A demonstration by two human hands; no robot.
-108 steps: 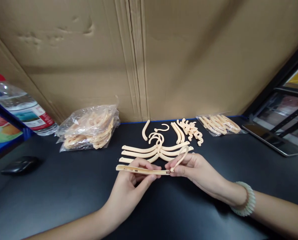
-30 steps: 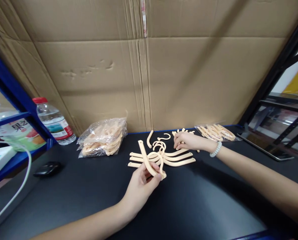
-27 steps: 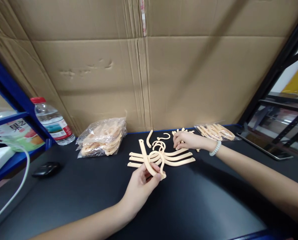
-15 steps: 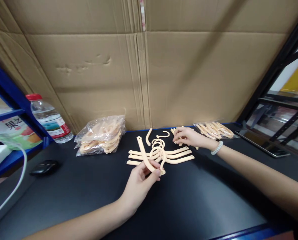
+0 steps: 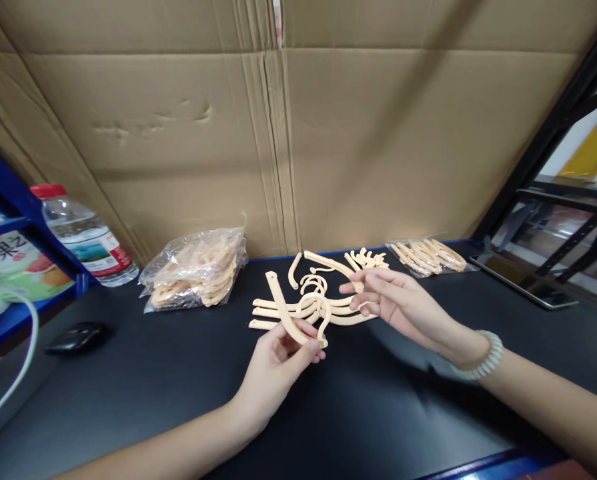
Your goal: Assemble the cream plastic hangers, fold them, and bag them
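My left hand [image 5: 283, 357] is closed on a partly built cream clothes hanger [image 5: 284, 310]: one curved arm piece with a hook, pinched near their joint. Between the thumb and fingers of my right hand [image 5: 403, 303] is a loose cream hanger arm [image 5: 328, 262], which points up and left. Behind my left hand, several cream hangers [image 5: 273, 305] lie stacked on the black table, hooks toward the back. A loose curved arm piece [image 5: 294, 270] rests behind them. A pile of small cream parts [image 5: 371, 258] lies farther back, beyond my right hand.
A clear bag of cream pieces [image 5: 195, 267] stands at the back left, and another bag [image 5: 425, 257] lies at the back right beside a tablet [image 5: 523, 283]. At left are a water bottle [image 5: 88, 237], a black mouse [image 5: 78, 338] and a white cable [image 5: 31, 347]. Cardboard [image 5: 378, 133] rises behind.
My right hand has come back toward me from the small parts, now with a loose hanger arm in its fingers. My left hand keeps its hold on the partly built hanger.
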